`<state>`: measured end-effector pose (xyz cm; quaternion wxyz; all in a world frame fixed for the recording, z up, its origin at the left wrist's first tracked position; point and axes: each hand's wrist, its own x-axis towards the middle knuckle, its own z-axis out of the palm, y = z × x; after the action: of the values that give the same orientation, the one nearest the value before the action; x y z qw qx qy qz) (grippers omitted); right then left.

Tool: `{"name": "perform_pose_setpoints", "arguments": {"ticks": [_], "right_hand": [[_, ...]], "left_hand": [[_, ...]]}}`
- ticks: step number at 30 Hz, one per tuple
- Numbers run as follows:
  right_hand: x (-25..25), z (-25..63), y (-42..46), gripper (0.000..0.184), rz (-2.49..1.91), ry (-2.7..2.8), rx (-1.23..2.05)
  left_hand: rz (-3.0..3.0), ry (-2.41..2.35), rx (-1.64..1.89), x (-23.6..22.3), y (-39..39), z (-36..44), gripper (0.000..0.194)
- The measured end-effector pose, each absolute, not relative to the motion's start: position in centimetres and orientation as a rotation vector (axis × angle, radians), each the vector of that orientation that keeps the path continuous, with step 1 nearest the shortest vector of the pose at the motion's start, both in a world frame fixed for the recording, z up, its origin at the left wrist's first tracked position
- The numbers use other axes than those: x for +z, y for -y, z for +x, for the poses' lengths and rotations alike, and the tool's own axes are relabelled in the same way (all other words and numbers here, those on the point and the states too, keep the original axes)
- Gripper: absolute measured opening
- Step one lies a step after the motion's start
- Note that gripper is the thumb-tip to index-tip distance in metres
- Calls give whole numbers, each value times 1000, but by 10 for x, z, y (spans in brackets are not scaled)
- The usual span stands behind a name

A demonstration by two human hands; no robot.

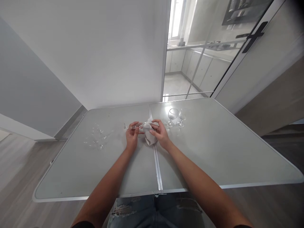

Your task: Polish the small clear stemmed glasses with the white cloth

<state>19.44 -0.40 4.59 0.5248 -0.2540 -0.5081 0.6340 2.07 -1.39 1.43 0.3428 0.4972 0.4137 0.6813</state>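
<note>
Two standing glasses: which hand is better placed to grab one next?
Probably the right hand: it's nearer the standing glasses, though busy with the white cloth. The left hand is farther, holding another glass.

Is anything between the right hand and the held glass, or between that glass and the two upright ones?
Yes. The white cloth, at its bowl end, comes between the right hand and the held glass. Toward the two upright glasses, that cloth and hand are in the way; nothing else visible is.
</note>
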Motion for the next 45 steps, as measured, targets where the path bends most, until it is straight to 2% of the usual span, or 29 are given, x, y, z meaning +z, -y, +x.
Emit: {"name": "perform_pose_setpoints", "arguments": {"ticks": [3,6,8,12,15,19,22,27,32,37,39,42,45], "right_hand": [[49,199,9,61,-588,1351,1562],[50,202,9,88,-591,1495,1539],[48,203,7,95,-592,1573,1529],[40,204,-1,85,-580,1727,1426],[37,204,-4,84,-592,1746,1417],[44,204,-2,87,-589,1479,1688],[52,204,2,93,-482,1168,1940],[56,201,7,99,-428,1040,1989],[46,200,1,76,-548,1523,1647],[29,204,-10,90,-549,1895,1211],[24,204,-12,88,-564,1919,1100],[21,201,-13,80,-630,1884,1031],[21,199,-12,84,-667,1830,1095]], "left_hand": [[1305,-1085,1713,15,15,22,38],[1312,-1082,1690,14,16,21,35],[1283,-1075,1714,12,15,20,34],[1200,-1067,1765,8,11,18,33],[1182,-1082,1778,7,10,17,33],[1182,-1071,1749,8,9,17,33],[1160,-1006,1736,11,7,17,42],[1178,-902,1697,14,5,19,46],[1210,-963,1719,8,8,20,41],[1115,-1039,1737,3,7,18,39],[1085,-1018,1754,2,5,19,38],[1058,-936,1762,1,4,23,35],[1061,-913,1765,1,5,26,32]]}}
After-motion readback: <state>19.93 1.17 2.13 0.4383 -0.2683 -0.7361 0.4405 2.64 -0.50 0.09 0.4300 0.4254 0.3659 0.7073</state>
